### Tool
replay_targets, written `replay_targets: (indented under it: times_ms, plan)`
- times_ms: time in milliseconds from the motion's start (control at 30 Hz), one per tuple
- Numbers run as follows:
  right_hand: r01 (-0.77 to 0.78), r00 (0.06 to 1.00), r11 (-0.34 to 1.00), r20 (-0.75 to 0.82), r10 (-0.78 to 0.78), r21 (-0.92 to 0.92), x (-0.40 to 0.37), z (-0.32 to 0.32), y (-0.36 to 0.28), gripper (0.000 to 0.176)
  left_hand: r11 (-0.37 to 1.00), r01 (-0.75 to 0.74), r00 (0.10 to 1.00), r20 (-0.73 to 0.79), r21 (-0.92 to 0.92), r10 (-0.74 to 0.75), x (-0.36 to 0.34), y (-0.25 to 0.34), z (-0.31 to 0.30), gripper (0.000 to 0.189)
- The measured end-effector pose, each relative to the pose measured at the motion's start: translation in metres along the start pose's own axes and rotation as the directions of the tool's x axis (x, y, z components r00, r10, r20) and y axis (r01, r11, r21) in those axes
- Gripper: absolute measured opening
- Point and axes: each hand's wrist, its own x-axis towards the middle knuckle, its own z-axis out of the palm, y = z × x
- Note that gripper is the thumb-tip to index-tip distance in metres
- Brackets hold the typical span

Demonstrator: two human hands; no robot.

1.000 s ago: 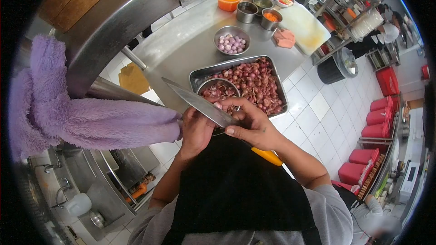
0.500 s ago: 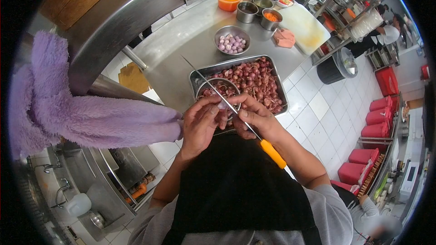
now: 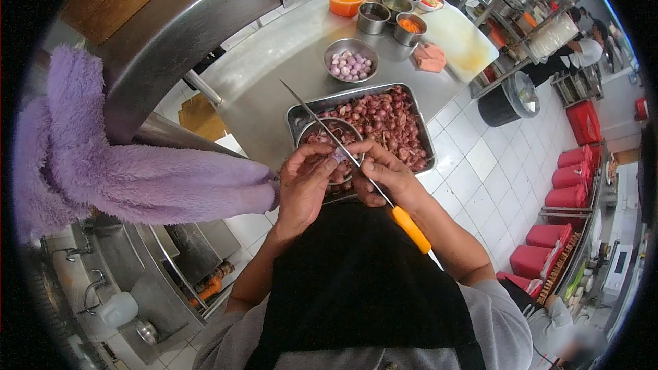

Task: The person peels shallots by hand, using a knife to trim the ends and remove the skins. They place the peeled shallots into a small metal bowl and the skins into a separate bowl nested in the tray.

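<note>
A shallot is pinched in the left hand over the tray's near edge. The knife is gripped in the right hand, blade against it. Few peeled bulbs lie in the bowl at mid-counter. The tray is judged mostly unpeeled.

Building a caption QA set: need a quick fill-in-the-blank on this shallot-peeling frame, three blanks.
The right hand holds a ___ with an orange handle. The left hand pinches a shallot in its fingers above a rectangular metal ___ of unpeeled shallots. The towel hanging at the left is ___.
Missing words: knife; tray; purple.
</note>
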Motion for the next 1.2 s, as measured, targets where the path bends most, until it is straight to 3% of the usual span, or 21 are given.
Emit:
replay_targets:
  times_ms: [100,167,200,267,300,433,600,667,800,1000,1200]
  plan:
    - [0.009,1.0,1.0,0.015,-0.009,0.018,0.001,-0.007,0.005,0.038,0.999,-0.015,0.999,0.041,-0.028,0.016,0.001,-0.003,-0.003,0.019]
    - [-0.003,1.0,0.977,0.022,-0.002,0.214,0.003,-0.019,0.008,0.038,0.999,-0.04,0.998,0.045,-0.016,0.041,0.0,-0.002,-0.004,0.019]
    - [-0.004,1.0,0.977,0.023,-0.001,0.214,0.003,-0.021,0.007,0.038,0.999,-0.041,0.998,0.044,-0.017,0.042,0.0,-0.002,-0.005,0.019]
    - [0.048,0.996,0.996,-0.074,-0.054,-0.079,0.003,-0.022,0.004,0.051,0.994,-0.038,0.999,0.023,0.101,0.036,-0.001,-0.001,-0.007,0.02]
    - [0.023,0.996,0.988,-0.076,-0.036,-0.156,0.002,-0.02,0.001,0.058,0.994,-0.037,0.999,0.024,0.101,0.035,0.0,-0.001,-0.007,0.02]
    - [0.081,0.986,0.933,-0.109,-0.126,-0.351,-0.005,-0.013,0.004,0.06,0.98,-0.103,0.995,0.019,0.168,0.101,0.003,-0.004,-0.016,0.026]
    - [0.104,0.992,0.954,-0.044,-0.121,-0.281,-0.011,0.004,0.001,0.054,0.994,-0.09,0.996,-0.011,0.062,0.091,0.003,-0.004,-0.009,0.03]
    - [0.145,0.989,0.875,0.046,-0.14,-0.461,-0.012,0.008,-0.002,0.053,0.993,-0.113,0.993,-0.017,0.046,0.114,0.001,-0.003,-0.006,0.031]
    - [0.224,0.973,0.861,0.057,-0.223,-0.456,-0.011,0.014,-0.001,0.053,0.993,-0.107,0.994,-0.012,0.055,0.107,0.002,-0.001,-0.004,0.032]
    - [0.141,0.99,0.888,0.057,-0.129,-0.438,-0.012,0.012,-0.004,0.052,0.979,-0.158,0.987,0.011,0.13,0.158,0.002,0.004,-0.003,0.033]
    - [0.207,0.977,0.901,0.042,-0.207,-0.38,-0.007,0.013,0.001,0.047,0.981,-0.165,0.986,0.039,0.104,0.162,0.002,0.004,-0.002,0.033]
